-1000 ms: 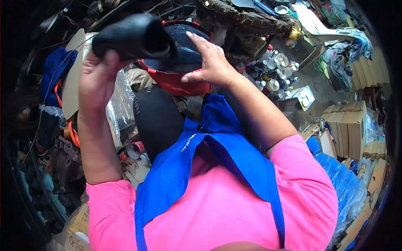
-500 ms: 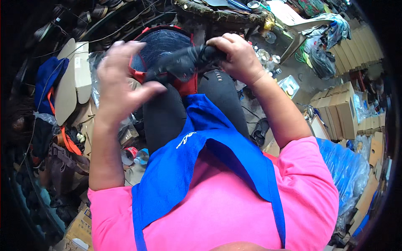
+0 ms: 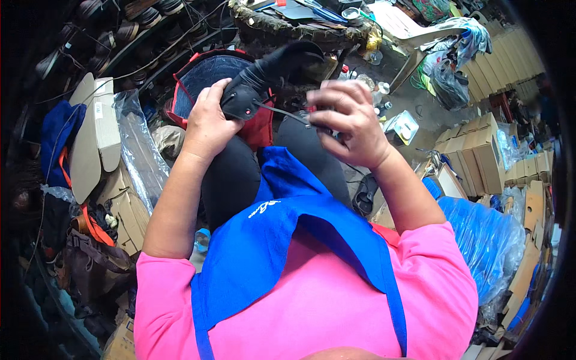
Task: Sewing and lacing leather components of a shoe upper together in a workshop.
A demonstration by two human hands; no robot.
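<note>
My left hand [image 3: 211,117] grips a black shoe-like piece [image 3: 243,99], thumb and fingers closed at its lower left. The piece is raised above my lap, and its curved end [image 3: 294,57] points away to the upper right. Small light dots show on its near side. A thin grey strip [image 3: 282,112] stretches from it toward my right hand [image 3: 351,123]. The fingers of that hand are curled and a little blurred, closed about the strip's far end. Behind the piece stands a red-rimmed container [image 3: 204,72] with a dark blue inside.
Flattened cardboard [image 3: 90,138] and a clear plastic sleeve [image 3: 141,150] lie at my left. A cluttered round bench [image 3: 294,27] stands ahead. Cardboard boxes [image 3: 474,153] and blue plastic wrapping [image 3: 480,240] are at the right; a dark sandal [image 3: 365,195] lies near my right leg.
My left hand, open in the air before, now grips the black piece. My right hand has let go of the piece's end and moved nearer, now at the grey strip.
</note>
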